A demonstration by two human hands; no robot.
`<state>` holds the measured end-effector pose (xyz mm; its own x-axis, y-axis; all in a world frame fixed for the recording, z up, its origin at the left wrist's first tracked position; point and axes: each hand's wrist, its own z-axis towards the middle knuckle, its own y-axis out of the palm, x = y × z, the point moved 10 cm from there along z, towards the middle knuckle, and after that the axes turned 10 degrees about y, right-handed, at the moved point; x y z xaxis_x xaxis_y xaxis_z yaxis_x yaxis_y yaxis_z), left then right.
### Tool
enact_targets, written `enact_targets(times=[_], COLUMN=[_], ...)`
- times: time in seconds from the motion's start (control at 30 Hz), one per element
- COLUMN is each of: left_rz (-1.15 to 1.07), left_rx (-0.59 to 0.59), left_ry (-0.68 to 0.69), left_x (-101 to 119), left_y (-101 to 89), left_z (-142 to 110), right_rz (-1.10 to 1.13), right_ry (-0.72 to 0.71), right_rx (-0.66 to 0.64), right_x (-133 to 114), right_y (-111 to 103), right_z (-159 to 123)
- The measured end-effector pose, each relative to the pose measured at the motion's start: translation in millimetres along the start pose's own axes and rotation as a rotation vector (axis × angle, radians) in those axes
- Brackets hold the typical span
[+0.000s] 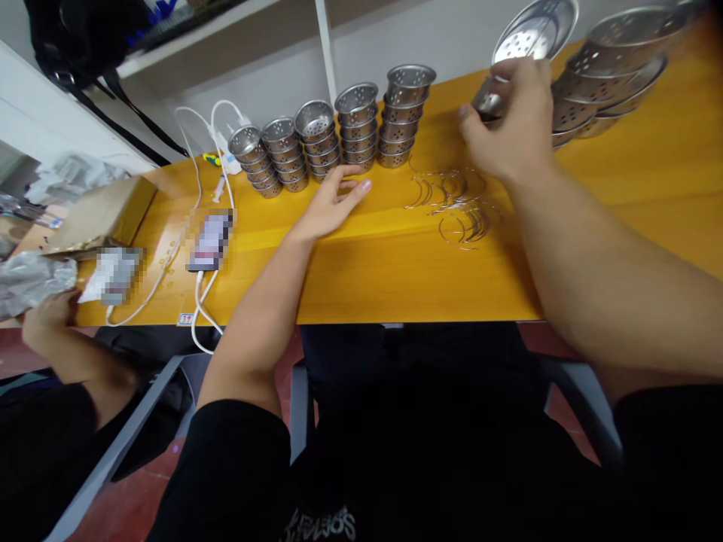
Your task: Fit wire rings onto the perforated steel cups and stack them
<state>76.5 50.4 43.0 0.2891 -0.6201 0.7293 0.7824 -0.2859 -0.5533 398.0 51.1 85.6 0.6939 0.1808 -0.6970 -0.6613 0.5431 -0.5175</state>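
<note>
My left hand (333, 202) lies flat and open on the yellow table (395, 271), fingertips just short of the stacks of small perforated metal cups (339, 132). My right hand (511, 124) is raised at the back right, fingers closed round a small metal cup (486, 99) beside a stack of wide perforated metal bowls (610, 71). Between the hands, several thin wire rings (457, 203) lie loose on the table.
A phone (210, 239) with white charging cables (197, 158) lies at the left. A cardboard box (96, 214) and crumpled plastic (31, 278) sit at the far left, where another person's hand (48, 316) rests. A white shelf (237, 38) runs behind.
</note>
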Motion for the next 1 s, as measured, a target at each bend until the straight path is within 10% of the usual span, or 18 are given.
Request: enact_targets(times=[0.43,0.73,1.0], left_rz=[-0.004,0.014,-0.004], left_rx=[-0.008,0.000,0.014], left_ry=[0.008,0.004,0.022], left_x=[-3,-10,-7], left_y=[-0.8,-2.7,-3.0], left_z=[-1,0,0], right_rz=[0.113,0.097,0.361], right_ry=[-0.083,-0.079,-0.181], right_rx=[-0.063,-0.091,-0.124], right_x=[-52,-41,-92], right_y=[-5,3,-6], right_z=[-30,-28,-52])
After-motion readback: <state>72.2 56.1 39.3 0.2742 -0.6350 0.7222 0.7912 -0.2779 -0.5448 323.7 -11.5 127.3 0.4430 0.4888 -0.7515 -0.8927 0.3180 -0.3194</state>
